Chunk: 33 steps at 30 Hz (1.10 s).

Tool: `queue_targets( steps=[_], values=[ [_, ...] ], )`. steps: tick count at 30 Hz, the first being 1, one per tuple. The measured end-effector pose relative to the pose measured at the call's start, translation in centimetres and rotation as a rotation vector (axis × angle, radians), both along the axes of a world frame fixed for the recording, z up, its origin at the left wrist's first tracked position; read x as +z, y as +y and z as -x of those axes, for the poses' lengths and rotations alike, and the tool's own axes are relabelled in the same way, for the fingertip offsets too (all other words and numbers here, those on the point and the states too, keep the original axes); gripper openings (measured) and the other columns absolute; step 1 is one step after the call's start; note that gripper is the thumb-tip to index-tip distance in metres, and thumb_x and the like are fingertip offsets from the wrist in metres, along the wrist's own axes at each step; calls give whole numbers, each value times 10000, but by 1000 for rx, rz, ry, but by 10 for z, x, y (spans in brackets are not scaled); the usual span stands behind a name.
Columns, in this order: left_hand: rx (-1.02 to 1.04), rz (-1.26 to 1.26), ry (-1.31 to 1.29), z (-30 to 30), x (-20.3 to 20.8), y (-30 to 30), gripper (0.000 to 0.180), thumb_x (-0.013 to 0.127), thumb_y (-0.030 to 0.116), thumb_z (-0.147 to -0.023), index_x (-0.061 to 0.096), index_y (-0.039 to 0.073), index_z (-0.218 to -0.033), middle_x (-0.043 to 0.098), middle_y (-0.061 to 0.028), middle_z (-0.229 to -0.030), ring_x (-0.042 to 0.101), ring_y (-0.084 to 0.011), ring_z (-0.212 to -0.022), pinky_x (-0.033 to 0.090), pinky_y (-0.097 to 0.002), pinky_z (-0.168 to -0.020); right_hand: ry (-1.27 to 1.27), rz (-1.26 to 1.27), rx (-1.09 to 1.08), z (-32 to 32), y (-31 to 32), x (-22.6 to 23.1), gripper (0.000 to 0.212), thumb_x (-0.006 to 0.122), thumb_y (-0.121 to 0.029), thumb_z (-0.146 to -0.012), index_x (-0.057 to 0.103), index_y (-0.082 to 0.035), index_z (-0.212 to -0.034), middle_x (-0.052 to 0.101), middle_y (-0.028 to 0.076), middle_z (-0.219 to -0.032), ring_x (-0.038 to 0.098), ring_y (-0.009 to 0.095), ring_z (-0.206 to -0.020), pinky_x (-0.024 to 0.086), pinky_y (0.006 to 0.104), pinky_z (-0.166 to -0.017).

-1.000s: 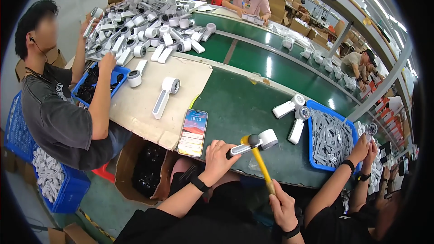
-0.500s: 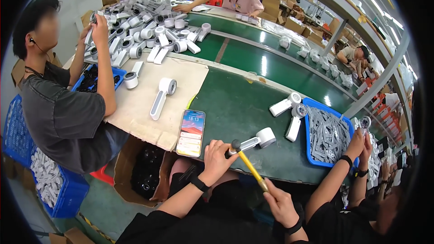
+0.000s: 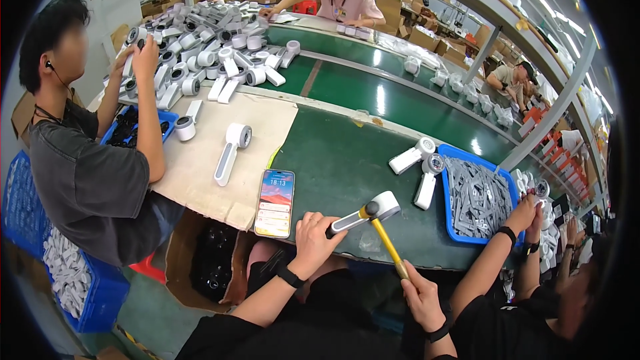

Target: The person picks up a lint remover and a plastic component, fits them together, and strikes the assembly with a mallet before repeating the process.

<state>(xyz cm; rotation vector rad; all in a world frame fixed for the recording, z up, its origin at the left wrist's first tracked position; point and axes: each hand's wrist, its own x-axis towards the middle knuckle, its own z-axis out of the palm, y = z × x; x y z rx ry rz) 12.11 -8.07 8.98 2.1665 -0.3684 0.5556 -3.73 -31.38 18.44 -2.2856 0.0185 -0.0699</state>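
My left hand (image 3: 315, 241) is closed around the dark lower end of a white handheld fan (image 3: 384, 205), whose round head points away to the right over the green table. In my right hand (image 3: 423, 299) is a hammer (image 3: 389, 247) with a yellow handle, gripped near its end. Its dark, rounded head lies over the fan's neck; whether they touch, I cannot tell. Left of my left hand lies a phone (image 3: 274, 203) with its screen lit. Two more white fans (image 3: 411, 155) rest farther off to the right, and another fan (image 3: 230, 157) lies on the pale sheet.
A blue tray (image 3: 451, 227) of grey strips stands at the right, beside a co-worker's arms (image 3: 490, 263). On the left, a co-worker (image 3: 93, 160) handles a fan near a large heap of fans (image 3: 200, 43). A green conveyor (image 3: 357, 93) runs beyond the table; a cardboard box (image 3: 180, 270) stands below.
The hammer's head has moved right, from beside my left fingers to over the fan's neck. My left hand keeps its hold on the fan. The whole view has shifted slightly.
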Motion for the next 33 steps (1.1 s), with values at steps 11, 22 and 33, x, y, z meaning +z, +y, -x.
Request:
queue_targets(
  steps=[11,22,33],
  values=[
    [-4,4,-12,0,1,-1,261,837,253,-723,747,136,-938,579,-15,-816,557,-241,-895,397,-377,-748,164,-169,-193,-6,-5,9,436,592,-64,-974,541,4,-1402,608,119,-766,594,164,-672,502,282,-684],
    [-65,56,-33,-3,3,-2,265,828,205,-737,739,120,-972,626,-47,-847,600,-278,-916,458,-405,-792,71,-85,-82,-14,-11,-5,450,573,-67,-983,519,-3,-1425,590,80,-741,562,112,-640,474,259,-627],
    [-730,1514,1195,-4,23,29,387,561,203,-1037,480,86,-1397,615,-58,-922,614,-128,-751,490,-271,-596,110,-474,-137,1,7,-1,467,561,-38,-982,521,-30,-1447,574,-15,-688,502,32,-548,423,196,-513]
  ],
)
